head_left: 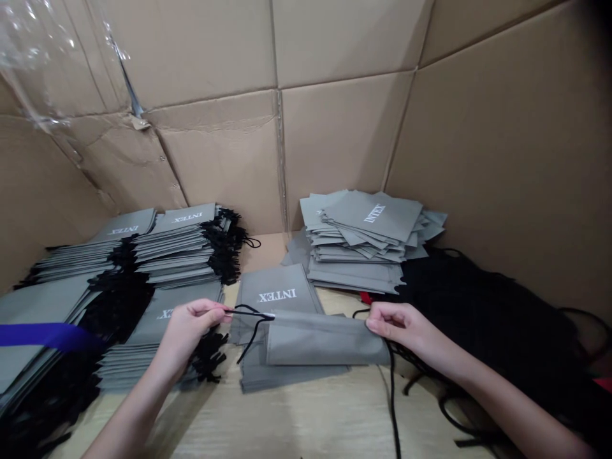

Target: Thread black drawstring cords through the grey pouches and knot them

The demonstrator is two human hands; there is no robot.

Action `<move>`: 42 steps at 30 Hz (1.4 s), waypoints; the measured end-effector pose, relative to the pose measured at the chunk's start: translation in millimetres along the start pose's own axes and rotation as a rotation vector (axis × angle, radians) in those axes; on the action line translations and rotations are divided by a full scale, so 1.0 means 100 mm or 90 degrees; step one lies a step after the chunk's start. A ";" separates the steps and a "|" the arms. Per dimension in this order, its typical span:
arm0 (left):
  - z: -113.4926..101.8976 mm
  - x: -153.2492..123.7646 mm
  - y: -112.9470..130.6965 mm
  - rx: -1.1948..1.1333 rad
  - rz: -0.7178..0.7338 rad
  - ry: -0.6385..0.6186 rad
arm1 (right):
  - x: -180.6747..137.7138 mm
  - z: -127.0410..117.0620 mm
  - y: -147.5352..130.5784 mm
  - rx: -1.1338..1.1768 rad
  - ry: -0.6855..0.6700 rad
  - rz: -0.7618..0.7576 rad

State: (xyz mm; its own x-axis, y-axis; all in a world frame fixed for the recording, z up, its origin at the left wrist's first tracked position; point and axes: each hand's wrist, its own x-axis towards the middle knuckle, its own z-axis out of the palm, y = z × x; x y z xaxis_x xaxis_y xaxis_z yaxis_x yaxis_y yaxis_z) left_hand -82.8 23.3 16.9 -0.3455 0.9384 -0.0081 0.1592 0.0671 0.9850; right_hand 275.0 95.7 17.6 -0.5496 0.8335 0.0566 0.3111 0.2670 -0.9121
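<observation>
A grey fabric pouch hangs between my hands above the table. My left hand pinches a black cord that comes out of the pouch's upper left corner. At the upper right corner, my right hand is closed on the pouch's edge, and another length of black cord dangles below it. Whether the right fingers grip cloth, cord or both is hard to make out. Behind and beneath the held pouch lie a few flat grey pouches with white INTEX lettering.
Corded pouches stand in stacks at the left, one bundle crossed by a blue band. A loose pile of pouches sits back right, beside a heap of black cords. Cardboard walls enclose the wooden table.
</observation>
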 end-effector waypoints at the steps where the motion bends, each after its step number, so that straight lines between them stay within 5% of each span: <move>1: 0.00 -0.01 0.00 -0.011 0.009 0.007 | 0.00 0.00 0.00 0.001 -0.001 -0.002; 10: -0.04 0.01 0.01 -0.030 0.021 0.064 | 0.01 0.01 -0.01 0.014 0.009 -0.005; 14: -0.11 0.05 0.02 0.073 0.026 -0.052 | 0.00 0.04 -0.03 -0.003 0.034 -0.009; 19: 0.01 -0.08 0.08 0.320 0.317 -0.029 | -0.02 0.20 -0.09 -0.061 0.046 -0.019; 23: 0.20 -0.23 0.07 0.558 0.482 -0.156 | -0.08 0.38 -0.13 -0.166 0.073 -0.073; 29: 0.30 -0.22 -0.11 0.540 0.462 -0.222 | -0.17 0.40 -0.20 -0.254 0.076 -0.071; 36: 0.32 -0.23 -0.12 0.508 0.426 -0.218 | -0.21 0.31 -0.26 -0.187 0.065 -0.087; 42: 0.37 -0.30 -0.04 0.554 0.483 -0.182 | -0.11 0.39 -0.19 -0.035 0.084 0.029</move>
State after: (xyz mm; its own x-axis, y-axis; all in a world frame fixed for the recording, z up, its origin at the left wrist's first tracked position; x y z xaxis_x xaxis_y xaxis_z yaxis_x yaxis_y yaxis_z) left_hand -38.7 7.0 6.8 0.3094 0.8721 0.3791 0.8466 -0.4342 0.3079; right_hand 245.4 62.8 18.2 -0.4283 0.9007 0.0727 0.3770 0.2512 -0.8915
